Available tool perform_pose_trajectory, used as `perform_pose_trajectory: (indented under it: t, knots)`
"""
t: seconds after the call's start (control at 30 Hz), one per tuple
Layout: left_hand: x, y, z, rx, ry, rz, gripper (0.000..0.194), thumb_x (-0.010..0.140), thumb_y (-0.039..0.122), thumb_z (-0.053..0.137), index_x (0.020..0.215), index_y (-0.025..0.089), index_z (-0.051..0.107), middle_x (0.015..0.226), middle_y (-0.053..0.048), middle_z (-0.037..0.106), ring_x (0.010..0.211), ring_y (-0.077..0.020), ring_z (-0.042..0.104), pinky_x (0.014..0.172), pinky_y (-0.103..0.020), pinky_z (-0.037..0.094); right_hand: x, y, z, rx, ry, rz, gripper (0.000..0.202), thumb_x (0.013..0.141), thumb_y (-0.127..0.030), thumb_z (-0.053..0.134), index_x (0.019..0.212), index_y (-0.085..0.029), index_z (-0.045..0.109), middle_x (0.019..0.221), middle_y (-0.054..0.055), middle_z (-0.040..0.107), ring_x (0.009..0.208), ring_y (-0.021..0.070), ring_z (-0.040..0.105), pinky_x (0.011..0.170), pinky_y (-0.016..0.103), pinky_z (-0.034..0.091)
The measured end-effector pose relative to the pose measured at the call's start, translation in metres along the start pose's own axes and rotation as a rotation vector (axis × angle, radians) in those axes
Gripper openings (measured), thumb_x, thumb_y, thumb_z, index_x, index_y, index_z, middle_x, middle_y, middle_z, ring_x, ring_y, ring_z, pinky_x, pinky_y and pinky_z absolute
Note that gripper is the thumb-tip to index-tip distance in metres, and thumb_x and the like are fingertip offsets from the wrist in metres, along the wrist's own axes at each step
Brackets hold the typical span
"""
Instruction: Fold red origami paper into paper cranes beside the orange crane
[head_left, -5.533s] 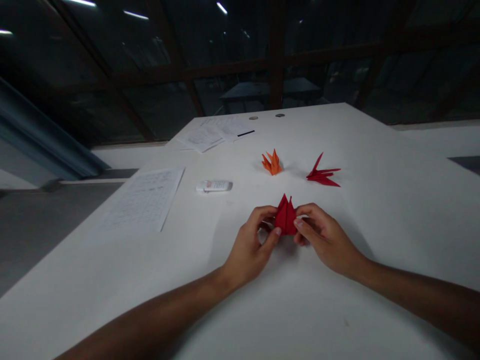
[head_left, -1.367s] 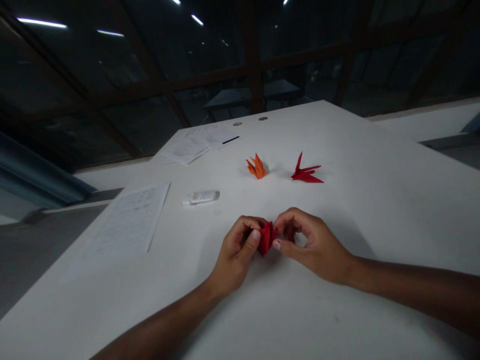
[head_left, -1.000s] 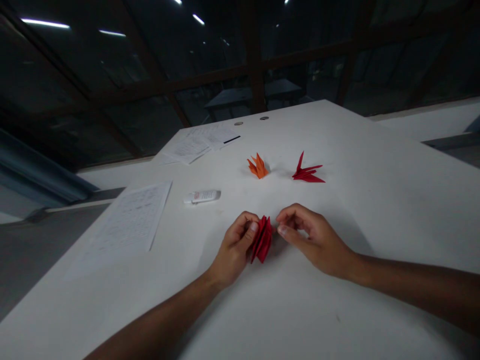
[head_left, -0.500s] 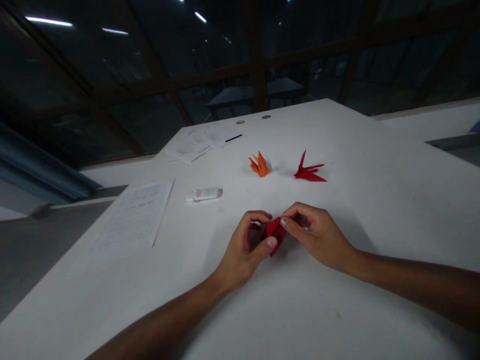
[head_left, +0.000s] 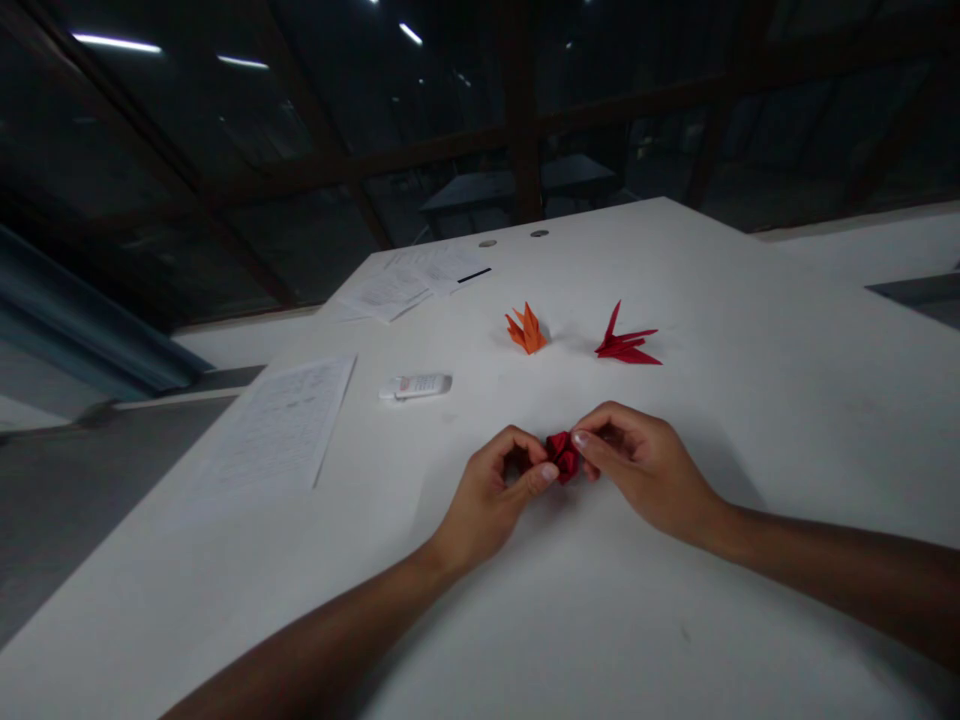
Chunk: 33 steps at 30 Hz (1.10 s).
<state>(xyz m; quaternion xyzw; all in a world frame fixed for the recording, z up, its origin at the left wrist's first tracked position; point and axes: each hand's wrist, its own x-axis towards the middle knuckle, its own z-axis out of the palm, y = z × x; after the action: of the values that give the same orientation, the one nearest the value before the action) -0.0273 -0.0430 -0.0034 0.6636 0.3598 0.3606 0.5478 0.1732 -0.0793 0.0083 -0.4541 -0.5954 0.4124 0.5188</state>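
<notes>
Between my two hands is a small piece of folded red paper [head_left: 562,458], held just above the white table. My left hand [head_left: 499,490] pinches its left side with thumb and index finger. On the right side, the thumb and fingertips of my right hand [head_left: 641,460] are closed on the same paper. My fingertips hide parts of its edges. Farther back stand an orange folded-paper figure [head_left: 528,330] and a red folded-paper figure [head_left: 627,346] with long pointed tips, neither touched by a hand.
A white tube-like container [head_left: 416,387] lies left of the orange figure. Written sheets [head_left: 281,425] lie along the table's left side, with more papers [head_left: 409,285] farther back. Two small round discs [head_left: 539,234] are near the far edge of the white table [head_left: 750,400]. Dark windows stand beyond.
The red paper has turned and looks more compact, its lower point no longer showing. My left index finger has closed onto it. The whole view has shifted slightly.
</notes>
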Motion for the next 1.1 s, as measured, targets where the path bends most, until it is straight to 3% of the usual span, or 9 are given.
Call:
perform_pose_trajectory:
  t: [0.4,0.67,0.87,1.1]
  knots:
    - [0.004,0.003,-0.001,-0.054,0.001,-0.014,0.026,0.09,0.039,0.068,0.091,0.015,0.058,0.076,0.001,0.058,0.068,-0.0108,0.052,0.065,-0.025,0.042,0.0,0.005,0.0,0.034,-0.026,0.031,0.021,0.095,-0.039,0.062,0.088,-0.019,0.064,0.071,-0.001,0.063,0.064,0.0139,0.061,0.062,0.027,0.05]
    - [-0.002,0.006,0.002,-0.158,-0.071,0.036,0.028,0.087,0.037,0.073,0.094,0.016,0.056,0.085,-0.004,0.064,0.078,-0.0154,0.061,0.074,-0.029,0.048,-0.002,0.002,0.004,0.087,-0.117,0.067,0.016,0.091,-0.035,0.068,0.089,-0.019,0.066,0.079,0.001,0.068,0.071,0.0147,0.065,0.066,0.027,0.054]
    - [-0.004,0.008,0.0,-0.148,-0.074,0.048,0.021,0.09,0.032,0.07,0.095,0.016,0.058,0.086,-0.003,0.063,0.079,-0.0141,0.06,0.074,-0.027,0.047,-0.004,-0.003,0.005,0.074,-0.178,0.052,0.01,0.092,-0.029,0.067,0.089,-0.02,0.066,0.081,-0.001,0.069,0.075,0.0139,0.064,0.07,0.026,0.051]
    - [-0.002,0.003,-0.003,-0.316,-0.052,0.038,0.012,0.089,0.026,0.066,0.088,0.015,0.059,0.083,-0.004,0.063,0.077,-0.0161,0.059,0.072,-0.029,0.046,-0.005,-0.006,0.004,0.037,-0.178,0.037,0.007,0.092,-0.027,0.068,0.089,-0.021,0.068,0.083,-0.001,0.07,0.078,0.0139,0.064,0.073,0.027,0.05]
